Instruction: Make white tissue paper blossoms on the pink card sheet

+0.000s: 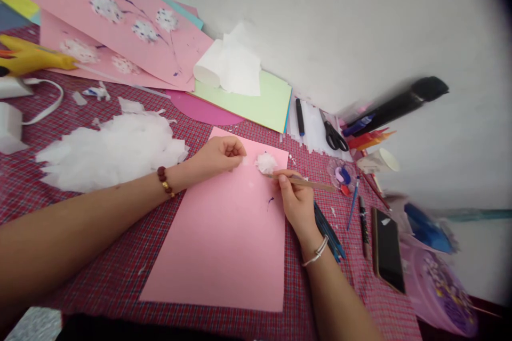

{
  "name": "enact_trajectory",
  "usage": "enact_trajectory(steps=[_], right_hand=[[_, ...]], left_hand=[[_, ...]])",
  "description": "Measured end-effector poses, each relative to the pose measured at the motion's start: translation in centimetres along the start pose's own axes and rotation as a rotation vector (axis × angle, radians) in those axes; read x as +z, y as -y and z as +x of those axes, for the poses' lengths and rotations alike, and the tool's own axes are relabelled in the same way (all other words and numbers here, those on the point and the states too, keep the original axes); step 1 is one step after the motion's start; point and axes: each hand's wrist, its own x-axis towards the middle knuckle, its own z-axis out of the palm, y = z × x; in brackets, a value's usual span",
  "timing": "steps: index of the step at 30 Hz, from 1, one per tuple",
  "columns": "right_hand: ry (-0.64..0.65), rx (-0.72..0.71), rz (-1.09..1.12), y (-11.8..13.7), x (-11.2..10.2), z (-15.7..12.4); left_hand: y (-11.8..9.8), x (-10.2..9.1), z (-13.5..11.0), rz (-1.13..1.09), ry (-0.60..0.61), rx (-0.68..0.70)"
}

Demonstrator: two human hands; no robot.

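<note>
A sheet of pink paper (pixel 224 245) lies in front of me, with a white tissue puff (pixel 266 162) near its top edge and a small dark paint mark below. My left hand (pixel 226 154) is pinched closed over the sheet, left of the puff; a small white tissue piece (pixel 245 160) shows at its fingertips. Between the fingers of my right hand (pixel 296 197) is a flat wooden stick (pixel 306 183), its tip at the puff's lower edge. To the left, torn white tissue pieces (pixel 112 149) are heaped on the checked cloth.
Pink sheets with tissue flowers (pixel 132 26) lie at the back left, near a yellow glue gun (pixel 32 57). A tissue roll (pixel 230 64) rests on green paper. Rightward are scissors (pixel 334 136), a paint palette (pixel 342 175), a brush (pixel 353 202), pencils (pixel 330 234) and a phone (pixel 388 250).
</note>
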Motion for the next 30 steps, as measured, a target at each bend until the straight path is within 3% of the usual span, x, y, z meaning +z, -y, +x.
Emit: enact_trajectory(steps=[5, 10, 15, 17, 22, 30], right_hand=[[-0.030, 0.001, 0.045, 0.1, 0.3, 0.4], [-0.045, 0.024, 0.144, -0.1, 0.3, 0.7], [-0.058, 0.022, 0.124, -0.4, 0.4, 0.8], [-0.061, 0.036, 0.121, -0.4, 0.5, 0.8], [-0.044, 0.069, 0.129, -0.3, 0.4, 0.9], [-0.129, 0.043, 0.221, 0.3, 0.3, 0.7]], left_hand=[[0.1, 0.0, 0.0, 0.106, 0.008, 0.053], [-1.2, -0.4, 0.2, 0.243, 0.031, 0.179], [-2.6, -0.1, 1.8, 0.334, 0.292, 0.091], [-2.3, 0.4, 2.4, 0.325, 0.339, 0.107], [-0.8, 2.0, 3.0, 0.419, 0.224, 0.174], [0.2, 2.8, 3.2, 0.481, 0.191, 0.216]])
